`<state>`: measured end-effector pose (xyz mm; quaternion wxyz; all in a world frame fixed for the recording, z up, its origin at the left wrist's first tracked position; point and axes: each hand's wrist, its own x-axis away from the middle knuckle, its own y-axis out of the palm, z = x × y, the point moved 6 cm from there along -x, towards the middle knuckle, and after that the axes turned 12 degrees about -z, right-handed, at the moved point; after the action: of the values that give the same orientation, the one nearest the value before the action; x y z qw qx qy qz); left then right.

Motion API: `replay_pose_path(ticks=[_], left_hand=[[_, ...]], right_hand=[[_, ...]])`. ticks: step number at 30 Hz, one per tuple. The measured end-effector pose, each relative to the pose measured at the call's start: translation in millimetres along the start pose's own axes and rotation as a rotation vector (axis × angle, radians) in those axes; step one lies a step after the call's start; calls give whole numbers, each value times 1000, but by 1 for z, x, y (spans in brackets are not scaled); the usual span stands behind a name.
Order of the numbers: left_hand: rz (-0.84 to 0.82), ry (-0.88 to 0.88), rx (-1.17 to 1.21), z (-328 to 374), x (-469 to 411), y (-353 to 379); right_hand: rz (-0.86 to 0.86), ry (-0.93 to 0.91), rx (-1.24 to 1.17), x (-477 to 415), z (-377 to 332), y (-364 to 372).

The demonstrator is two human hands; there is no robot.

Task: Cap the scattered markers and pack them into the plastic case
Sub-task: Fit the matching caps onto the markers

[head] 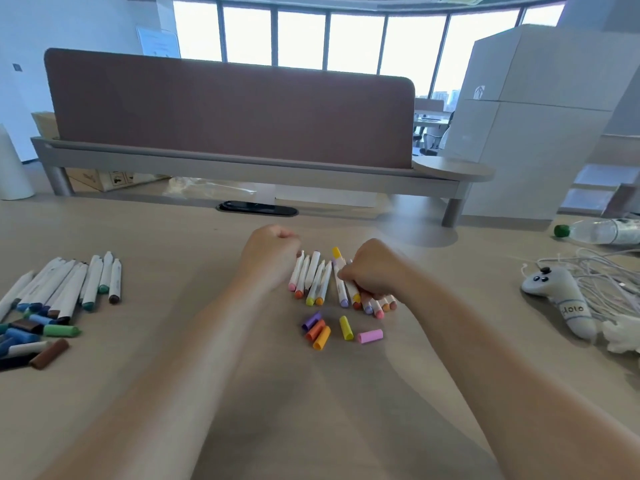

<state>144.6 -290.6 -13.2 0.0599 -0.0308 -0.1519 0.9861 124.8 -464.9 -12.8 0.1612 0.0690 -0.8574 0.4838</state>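
Centre frame: right hand (372,268) clamped on a white marker (339,287). Left hand (270,252) curled into a fist, nothing visible inside. Loose caps (346,328) just below on the tabletop (173,244).

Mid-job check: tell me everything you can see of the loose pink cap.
The pink cap is a short stubby tube, plastic by its look, plain. It lies on its side on the tan desk, long axis roughly left to right, on no marker. It is the rightmost of five loose caps, just right of the yellow cap and apart from it, nearer the camera than the markers that the right hand grips. No hand touches it.
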Motion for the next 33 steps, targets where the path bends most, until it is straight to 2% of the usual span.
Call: replay_pose_path(ticks=[4,8,15,22,29,33], left_hand=[[-37,2,-35,1,3,5],[-64,4,-51,2,4,7],[-61,5,-28,4,6,7],[-61,-11,-53,3,5,5],[-40,-7,-91,6,5,2],[-30,-4,-229,7,4,-3]], right_hand=[[1,46,38,-12,-10,5],[3,165,219,-27,-10,12],[3,190,365,-31,-20,14],[65,153,366,-35,-31,14],[-9,163,412,-37,-40,18],[-34,130,368,-39,-42,20]])
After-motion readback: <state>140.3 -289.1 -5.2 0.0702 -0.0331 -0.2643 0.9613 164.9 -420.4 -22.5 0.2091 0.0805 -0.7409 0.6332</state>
